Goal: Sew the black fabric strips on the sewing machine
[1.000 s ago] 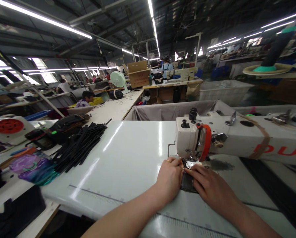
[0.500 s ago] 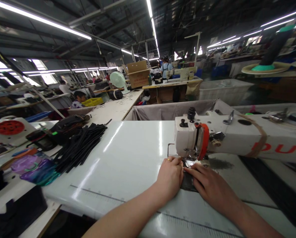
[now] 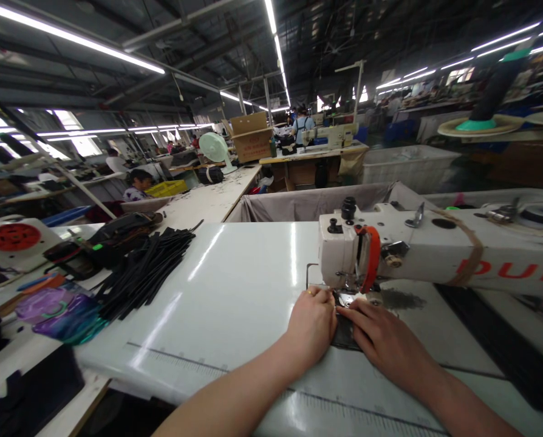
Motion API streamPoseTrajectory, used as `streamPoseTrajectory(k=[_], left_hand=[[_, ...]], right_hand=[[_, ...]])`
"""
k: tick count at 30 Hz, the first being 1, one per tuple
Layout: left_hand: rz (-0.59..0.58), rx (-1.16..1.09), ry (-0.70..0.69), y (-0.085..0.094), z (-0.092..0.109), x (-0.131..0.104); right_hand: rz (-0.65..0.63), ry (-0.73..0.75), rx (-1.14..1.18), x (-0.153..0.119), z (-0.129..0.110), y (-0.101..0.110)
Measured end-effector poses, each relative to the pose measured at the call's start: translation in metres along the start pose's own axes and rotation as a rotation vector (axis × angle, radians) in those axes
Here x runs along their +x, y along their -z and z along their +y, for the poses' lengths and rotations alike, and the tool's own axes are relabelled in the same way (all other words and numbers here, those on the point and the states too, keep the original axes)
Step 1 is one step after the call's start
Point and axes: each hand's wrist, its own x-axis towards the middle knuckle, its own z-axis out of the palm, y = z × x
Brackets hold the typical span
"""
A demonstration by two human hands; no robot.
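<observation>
A white sewing machine with an orange guard stands on the pale table at the right. Just left of its needle area is my left hand, its fingers bent and pressed together on a small dark fabric piece. On the other side, my right hand lies with fingers stretched toward the presser foot, the fingertips touching the same piece. Most of the fabric is covered by the hands. A ring shows on a left finger.
Black strips lie in a pile at the table's left, beside a purple and teal bag. A long black band runs under the machine arm. Farther off are a green fan, a cardboard box and people.
The view has shifted very slightly. Both hands stay in nearly the same place at the machine.
</observation>
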Motion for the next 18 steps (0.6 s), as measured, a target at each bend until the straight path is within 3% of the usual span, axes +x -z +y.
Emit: streamPoseTrajectory(k=[6,10,15,18], left_hand=[[0.184,-0.175,0.158,-0.006,-0.02,0.012],[0.033,-0.032,0.096,-0.007,-0.032,0.022],[0.043,0.078,0.214,0.019,-0.045,0.017],[0.008,-0.144,0.428,0.039,-0.047,0.006]], right_hand=[[0.012,0.016,-0.007,-0.002,0.003,-0.003],[0.008,0.013,-0.007,-0.003,0.004,-0.004],[0.023,0.013,0.027,-0.002,0.003,0.0],[0.034,0.028,0.082,0.001,-0.001,0.007]])
